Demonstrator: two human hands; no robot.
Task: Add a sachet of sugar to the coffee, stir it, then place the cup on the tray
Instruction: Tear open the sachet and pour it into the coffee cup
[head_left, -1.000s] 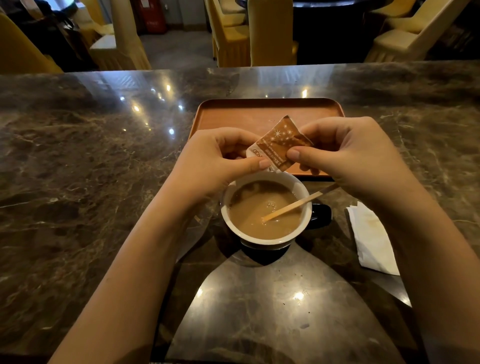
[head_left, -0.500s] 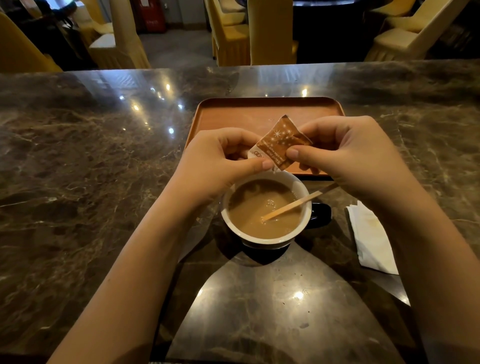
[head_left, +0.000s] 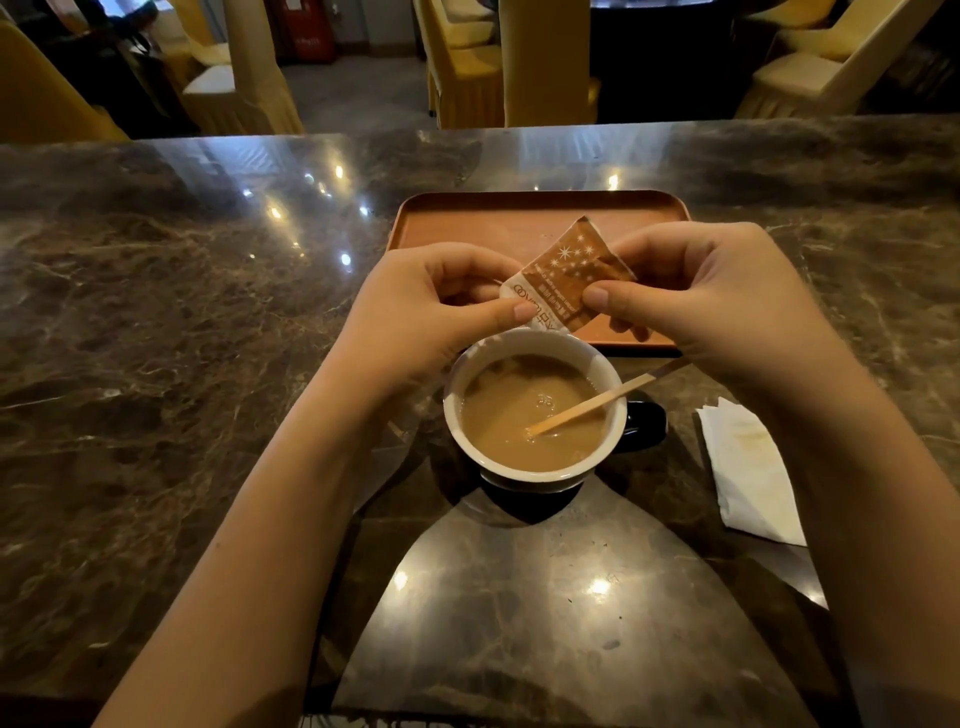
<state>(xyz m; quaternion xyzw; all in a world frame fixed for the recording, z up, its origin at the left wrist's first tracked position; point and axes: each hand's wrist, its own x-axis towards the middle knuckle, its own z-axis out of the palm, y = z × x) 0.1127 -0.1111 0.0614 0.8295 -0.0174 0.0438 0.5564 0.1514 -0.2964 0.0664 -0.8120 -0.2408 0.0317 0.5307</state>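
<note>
I hold the small brown paper sugar sachet with white stars (head_left: 569, 275) above the far rim of the cup, tilted, one corner pointing up. My left hand (head_left: 431, 312) has its grip pressed on the sachet's lower left corner, thumb on top; my right hand (head_left: 706, 301) pinches its lower right edge the same way. Whether the sachet is torn open, I cannot tell.

Just below it stands the round cup with a white inside and dark outside (head_left: 535, 410), filled with light brown milky coffee (head_left: 519, 415). Its dark handle (head_left: 644, 426) points to the right. A thin wooden stirring stick (head_left: 597, 402) leans in the coffee, its upper end passing over the right rim.

Beyond the cup, towards the far edge of the glossy dark brown marble surface (head_left: 182, 364), lies the rectangular orange-brown tray (head_left: 467, 223). A folded white paper napkin (head_left: 753, 473) lies to the right of the cup, near my right forearm.
</note>
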